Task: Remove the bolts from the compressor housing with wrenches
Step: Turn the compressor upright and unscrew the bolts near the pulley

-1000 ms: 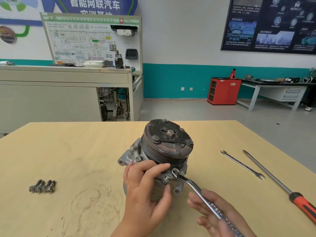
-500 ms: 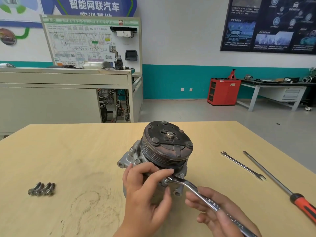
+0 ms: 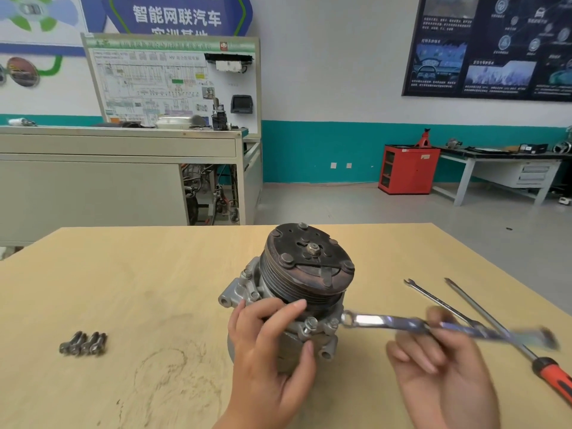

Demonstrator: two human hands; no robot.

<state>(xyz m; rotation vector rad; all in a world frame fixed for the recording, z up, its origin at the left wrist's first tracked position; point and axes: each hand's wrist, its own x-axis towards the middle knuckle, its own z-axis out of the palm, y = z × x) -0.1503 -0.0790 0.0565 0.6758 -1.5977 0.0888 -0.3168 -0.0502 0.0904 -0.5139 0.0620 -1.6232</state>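
Note:
A grey compressor housing (image 3: 244, 289) with a dark pulley on top stands on the wooden table (image 3: 139, 289). My left hand (image 3: 269, 345) grips its near side, fingers curled over the pulley's lower edge. A bolt (image 3: 310, 324) stands raised from the housing flange beside my fingertips. My right hand (image 3: 439, 366) holds a blurred ring wrench (image 3: 402, 324) lying almost level, its ring end just right of the housing and off the bolt.
Several removed bolts (image 3: 83, 344) lie in a row at the left. A thin open-end wrench (image 3: 433, 300) and a screwdriver with a red handle (image 3: 507, 335) lie at the right, close to the table's edge. Workbenches stand beyond.
The wrench has come off the bolt and swung to the right with my right hand. The bolt now shows bare on the flange. My left hand has stayed on the housing.

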